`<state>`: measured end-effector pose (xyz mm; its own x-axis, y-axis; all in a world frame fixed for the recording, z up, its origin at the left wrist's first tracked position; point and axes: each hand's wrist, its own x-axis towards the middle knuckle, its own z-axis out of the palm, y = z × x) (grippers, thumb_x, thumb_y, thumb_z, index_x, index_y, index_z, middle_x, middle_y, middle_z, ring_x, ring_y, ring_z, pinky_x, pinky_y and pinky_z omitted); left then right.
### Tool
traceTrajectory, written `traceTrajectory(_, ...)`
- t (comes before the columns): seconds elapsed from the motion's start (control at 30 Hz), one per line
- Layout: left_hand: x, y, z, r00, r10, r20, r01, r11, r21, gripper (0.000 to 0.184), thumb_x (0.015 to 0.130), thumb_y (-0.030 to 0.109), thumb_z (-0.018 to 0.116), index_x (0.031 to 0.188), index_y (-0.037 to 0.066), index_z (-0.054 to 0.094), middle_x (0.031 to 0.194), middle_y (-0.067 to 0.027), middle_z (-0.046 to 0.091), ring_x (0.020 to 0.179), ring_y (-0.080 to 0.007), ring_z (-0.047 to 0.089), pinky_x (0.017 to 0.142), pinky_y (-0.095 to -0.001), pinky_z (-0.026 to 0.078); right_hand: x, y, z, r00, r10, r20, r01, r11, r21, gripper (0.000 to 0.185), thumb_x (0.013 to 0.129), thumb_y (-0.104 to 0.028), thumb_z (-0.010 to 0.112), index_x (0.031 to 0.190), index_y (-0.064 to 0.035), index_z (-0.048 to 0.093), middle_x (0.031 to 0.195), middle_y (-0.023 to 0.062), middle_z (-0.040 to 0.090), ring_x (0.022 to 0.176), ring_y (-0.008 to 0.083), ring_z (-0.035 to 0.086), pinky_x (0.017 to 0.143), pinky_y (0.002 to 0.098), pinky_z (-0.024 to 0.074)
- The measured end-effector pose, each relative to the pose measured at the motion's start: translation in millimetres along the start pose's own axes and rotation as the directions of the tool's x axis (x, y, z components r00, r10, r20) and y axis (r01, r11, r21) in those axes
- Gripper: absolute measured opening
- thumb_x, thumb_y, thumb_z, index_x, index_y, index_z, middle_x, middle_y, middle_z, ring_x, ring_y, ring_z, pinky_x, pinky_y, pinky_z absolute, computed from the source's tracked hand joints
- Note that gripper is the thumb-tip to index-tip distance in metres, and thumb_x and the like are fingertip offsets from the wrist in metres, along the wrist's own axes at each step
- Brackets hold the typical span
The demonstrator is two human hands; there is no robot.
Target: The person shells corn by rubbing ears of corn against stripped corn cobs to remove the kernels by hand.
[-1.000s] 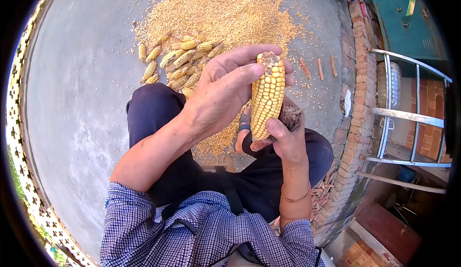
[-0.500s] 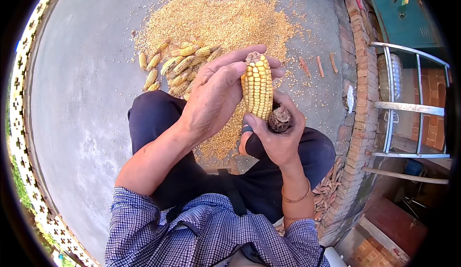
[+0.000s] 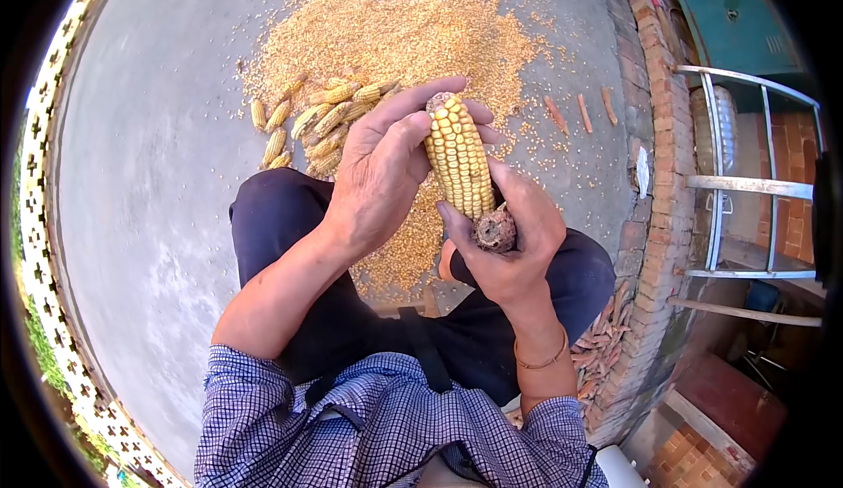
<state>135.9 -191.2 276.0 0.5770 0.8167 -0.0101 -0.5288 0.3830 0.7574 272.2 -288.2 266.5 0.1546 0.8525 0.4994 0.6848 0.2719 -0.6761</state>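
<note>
My left hand [image 3: 379,167] is closed around the upper end of an ear of corn [image 3: 461,159], thumb on the near side and fingers behind. Its yellow kernel rows face me, and its pinkish-brown tip pokes out at the top. In my right hand [image 3: 525,246] is a dark, stripped corncob [image 3: 494,231], its end showing by the lower end of the ear. The right thumb lies along the left side there; most of the cob is hidden behind the ear and fingers. Beyond my left hand lies a pile of corn ears [image 3: 327,123].
Loose kernels [image 3: 395,36] form a wide heap on the concrete floor [image 3: 158,163]. Several bare cobs [image 3: 585,114] lie to its right, with more cobs [image 3: 600,347] by the brick edging [image 3: 663,180]. A metal ladder-like frame [image 3: 751,185] and a teal cabinet [image 3: 742,18] stand at right.
The ear has shifted slightly left and leans more, its top toward the left. The cob in my right hand has moved left, under the ear's lower end, and my right hand has turned.
</note>
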Motion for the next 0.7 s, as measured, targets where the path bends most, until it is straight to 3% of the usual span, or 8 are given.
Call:
traceTrajectory(0.17, 1, -4, -1, 1.0, 0.017, -0.002, -0.017, 0.999, 0.032, 0.044, 0.1, 0.015, 0.035, 0.136, -0.009, 0.04, 0.12, -0.0251, 0.058, 0.111, -0.0335, 0.06, 0.098, -0.044, 0.05, 3, 4, -6, 0.995, -0.1, 0.001, 0.1, 0.99, -0.101, 0.053, 0.066, -0.007, 0.085, 0.112, 0.0065, 0.062, 0.09, 0.0166, 0.067, 0.074, 0.0255, 0.066, 0.065, 0.0328, 0.0516)
traceTrajectory(0.27, 1, -6, 1, 1.0, 0.01, 0.006, -0.01, 1.0, 0.021, 0.044, 0.101, 0.016, 0.035, 0.136, -0.01, 0.04, 0.12, -0.0251, 0.058, 0.111, -0.0333, 0.061, 0.099, -0.0438, 0.05, 6, -1, -11, 0.997, -0.074, 0.003, 0.073, 0.987, -0.144, 0.046, 0.07, -0.017, 0.079, 0.107, 0.0062, 0.064, 0.082, 0.0148, 0.065, 0.067, 0.0266, 0.063, 0.059, 0.0349, 0.0497)
traceTrajectory(0.37, 3, -10, 2, 1.0, -0.012, 0.001, 0.012, 1.0, 0.017, 0.044, 0.101, 0.015, 0.033, 0.136, -0.01, 0.039, 0.12, -0.0254, 0.058, 0.111, -0.0328, 0.061, 0.098, -0.0431, 0.051, 7, -2, -20, 0.996, -0.07, 0.053, 0.079, 0.979, -0.189, 0.051, 0.066, -0.01, 0.083, 0.109, 0.007, 0.064, 0.084, 0.0153, 0.065, 0.069, 0.0259, 0.063, 0.061, 0.0344, 0.0504)
traceTrajectory(0.47, 4, -16, 1, 1.0, -0.015, -0.007, 0.016, 1.0, 0.027, 0.041, 0.101, 0.011, 0.031, 0.135, -0.01, 0.04, 0.117, -0.0246, 0.059, 0.108, -0.0317, 0.062, 0.096, -0.0418, 0.052, 6, -1, -22, 0.992, -0.109, 0.061, 0.119, 0.972, -0.205, 0.053, 0.066, -0.012, 0.084, 0.11, 0.0069, 0.063, 0.083, 0.0146, 0.065, 0.069, 0.0263, 0.062, 0.061, 0.0349, 0.0503)
traceTrajectory(0.67, 8, -24, 1, 0.994, -0.088, -0.059, 0.085, 0.995, -0.057, 0.039, 0.097, 0.002, 0.025, 0.13, -0.011, 0.043, 0.109, -0.0219, 0.06, 0.101, -0.0297, 0.064, 0.09, -0.0389, 0.056, 8, -13, -29, 0.984, 0.009, 0.176, 0.051, 0.94, -0.337, 0.05, 0.066, -0.012, 0.083, 0.108, 0.0053, 0.064, 0.084, 0.0144, 0.064, 0.07, 0.0274, 0.063, 0.062, 0.0345, 0.0513)
traceTrajectory(0.7, 9, -22, 2, 0.996, -0.082, -0.04, 0.08, 0.995, -0.054, 0.04, 0.097, 0.003, 0.026, 0.13, -0.011, 0.043, 0.111, -0.0226, 0.06, 0.102, -0.0301, 0.064, 0.091, -0.0394, 0.055, 8, -11, -29, 0.99, 0.009, 0.137, 0.031, 0.959, -0.283, 0.049, 0.066, -0.012, 0.082, 0.108, 0.0049, 0.064, 0.085, 0.014, 0.064, 0.072, 0.0277, 0.063, 0.063, 0.0345, 0.0514)
